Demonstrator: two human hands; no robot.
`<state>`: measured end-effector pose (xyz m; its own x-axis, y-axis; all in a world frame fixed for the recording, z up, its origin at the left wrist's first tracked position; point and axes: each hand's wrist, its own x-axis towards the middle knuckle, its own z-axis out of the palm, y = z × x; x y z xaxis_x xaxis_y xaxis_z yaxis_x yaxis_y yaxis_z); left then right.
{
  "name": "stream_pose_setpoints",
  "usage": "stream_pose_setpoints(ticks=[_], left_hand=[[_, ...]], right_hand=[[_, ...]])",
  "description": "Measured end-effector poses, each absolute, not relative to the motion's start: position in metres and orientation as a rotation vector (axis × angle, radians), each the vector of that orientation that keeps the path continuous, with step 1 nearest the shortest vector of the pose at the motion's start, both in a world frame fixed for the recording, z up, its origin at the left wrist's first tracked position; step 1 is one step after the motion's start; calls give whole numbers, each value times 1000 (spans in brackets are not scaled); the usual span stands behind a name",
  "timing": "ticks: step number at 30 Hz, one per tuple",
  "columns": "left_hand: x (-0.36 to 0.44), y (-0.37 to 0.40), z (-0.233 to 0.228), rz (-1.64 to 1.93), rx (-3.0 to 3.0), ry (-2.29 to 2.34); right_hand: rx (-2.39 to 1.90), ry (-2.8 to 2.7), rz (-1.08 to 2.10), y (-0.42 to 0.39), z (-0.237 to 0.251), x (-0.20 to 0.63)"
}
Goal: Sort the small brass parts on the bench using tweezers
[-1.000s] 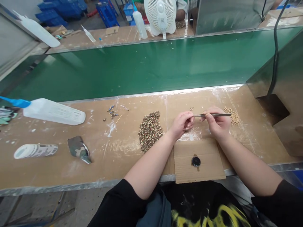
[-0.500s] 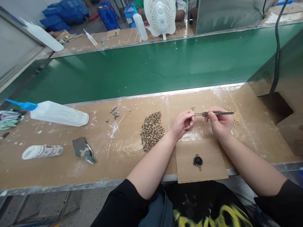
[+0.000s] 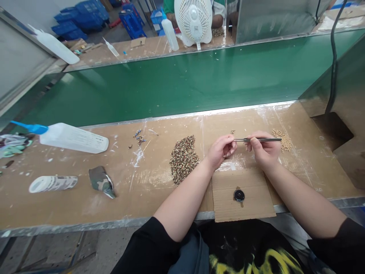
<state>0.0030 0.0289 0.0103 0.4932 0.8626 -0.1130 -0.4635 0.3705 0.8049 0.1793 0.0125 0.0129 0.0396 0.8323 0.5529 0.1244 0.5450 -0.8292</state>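
Observation:
My right hand point(image 3: 264, 150) is closed around a pair of dark tweezers point(image 3: 268, 139), held nearly level with the tips pointing left. Those tips meet the fingertips of my left hand point(image 3: 222, 150), which is pinched on something too small to make out. Left of my left hand lies a heap of small brass-coloured metal pieces point(image 3: 184, 160). Beyond my right hand is a patch of tiny tan beads point(image 3: 282, 140). A couple of small metal pieces point(image 3: 233, 131) rest just behind my hands. Below them, a round black disc point(image 3: 238, 195) sits on a cardboard sheet point(image 3: 228, 213).
A green conveyor belt point(image 3: 159, 83) runs behind the table. To the left lie a blue-tipped bottle point(image 3: 74, 137), a white container point(image 3: 53, 183), a camouflage cloth piece point(image 3: 101, 180) and small blue-and-metal bits point(image 3: 139, 137). A fan point(image 3: 194, 21) and another person's arm point(image 3: 218, 21) are across the belt.
The whole view has shifted very slightly. Both hands keep the same pose at the tweezers, whose back end looks tipped a little lower.

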Motion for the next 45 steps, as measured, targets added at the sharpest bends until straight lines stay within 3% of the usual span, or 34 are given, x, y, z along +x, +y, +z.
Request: stream_pose_setpoints(ticks=[45], left_hand=[[4,30,9,917,745,589]], right_hand=[[-928,-1279,834,15,15,171]])
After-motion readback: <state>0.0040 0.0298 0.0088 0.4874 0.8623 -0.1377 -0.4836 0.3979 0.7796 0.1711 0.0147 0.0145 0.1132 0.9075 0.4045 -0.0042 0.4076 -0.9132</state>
